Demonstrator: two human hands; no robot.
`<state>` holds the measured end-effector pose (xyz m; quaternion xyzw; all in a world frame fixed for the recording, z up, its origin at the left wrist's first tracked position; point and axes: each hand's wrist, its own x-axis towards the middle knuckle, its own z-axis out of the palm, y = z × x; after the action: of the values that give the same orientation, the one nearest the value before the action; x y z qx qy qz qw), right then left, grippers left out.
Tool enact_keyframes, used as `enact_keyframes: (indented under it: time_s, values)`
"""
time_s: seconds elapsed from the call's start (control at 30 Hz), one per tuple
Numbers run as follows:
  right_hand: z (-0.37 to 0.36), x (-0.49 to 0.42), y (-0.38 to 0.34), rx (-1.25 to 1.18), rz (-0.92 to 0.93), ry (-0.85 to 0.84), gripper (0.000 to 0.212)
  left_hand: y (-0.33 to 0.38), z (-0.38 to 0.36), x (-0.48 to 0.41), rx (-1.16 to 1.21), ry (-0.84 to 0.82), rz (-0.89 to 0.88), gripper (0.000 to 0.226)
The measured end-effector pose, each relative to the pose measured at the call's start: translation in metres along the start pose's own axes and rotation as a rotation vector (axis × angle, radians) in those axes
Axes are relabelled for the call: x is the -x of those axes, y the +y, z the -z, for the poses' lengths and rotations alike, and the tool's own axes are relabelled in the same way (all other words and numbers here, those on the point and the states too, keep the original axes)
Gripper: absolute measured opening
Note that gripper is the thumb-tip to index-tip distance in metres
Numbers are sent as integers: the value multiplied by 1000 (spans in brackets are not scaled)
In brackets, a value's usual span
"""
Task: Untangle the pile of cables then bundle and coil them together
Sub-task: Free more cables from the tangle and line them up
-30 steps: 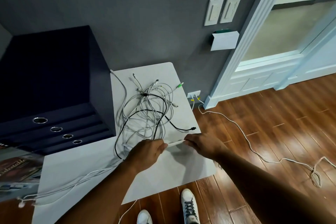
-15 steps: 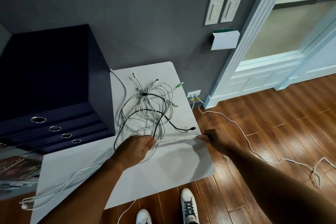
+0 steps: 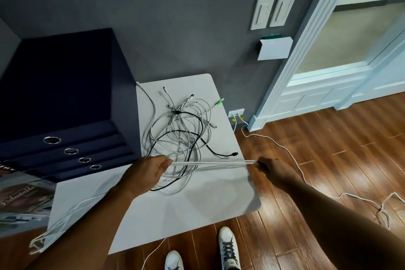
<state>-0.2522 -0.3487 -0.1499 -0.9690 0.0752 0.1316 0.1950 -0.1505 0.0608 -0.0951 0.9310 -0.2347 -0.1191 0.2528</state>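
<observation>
Strands of thin white cable [image 3: 210, 162] stretch taut and straight between my hands, just above the smooth white table [image 3: 197, 208] with rounded corners. My left hand [image 3: 149, 173] curls its fingers [image 3: 163, 163] round one end. My right hand [image 3: 271, 170] pinches the other end at the table's right edge. Farther back, a loose tangled pile of white cords [image 3: 182, 120] lies on the table, with a glossy black cable [image 3: 235, 154] looping through it.

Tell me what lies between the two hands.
In the head view, a bunch of white cables stretches straight from the left hand to the right hand, above the white table.
</observation>
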Motion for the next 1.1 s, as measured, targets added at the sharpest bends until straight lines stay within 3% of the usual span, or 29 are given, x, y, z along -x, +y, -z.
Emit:
enact_keyframes:
  time_s: [0.13, 0.47, 0.57, 0.67, 0.73, 0.8, 0.9, 0.97, 1.1]
  values:
    - [-8, 1, -3, 105, -61, 76, 29, 6, -1, 3, 25, 24, -13, 39]
    - [-29, 4, -7, 301, -142, -53, 28, 28, -14, 12, 32, -27, -93, 39]
    - [-29, 1, -10, 202, -197, -96, 29, 37, -20, 12, 51, -18, -116, 41]
    - [-22, -4, -20, 26, -174, -53, 48, 39, -24, 12, 50, -20, -126, 48]
    - [-14, -6, -32, -122, -110, 156, 48, 39, -27, 12, 39, -33, -127, 44]
    - [-4, -7, -52, -178, 35, 352, 33, 41, -29, 12, 13, -47, -125, 38]
    - [9, -4, -99, -174, 286, 482, 22, 42, -32, 11, -2, -69, -107, 38]
    - [9, -2, -130, -191, 430, 451, 26, 43, -33, 12, -18, -63, -111, 40]
    - [-18, 2, -164, -162, 642, 197, 26, 44, -34, 14, -21, -36, -107, 31]
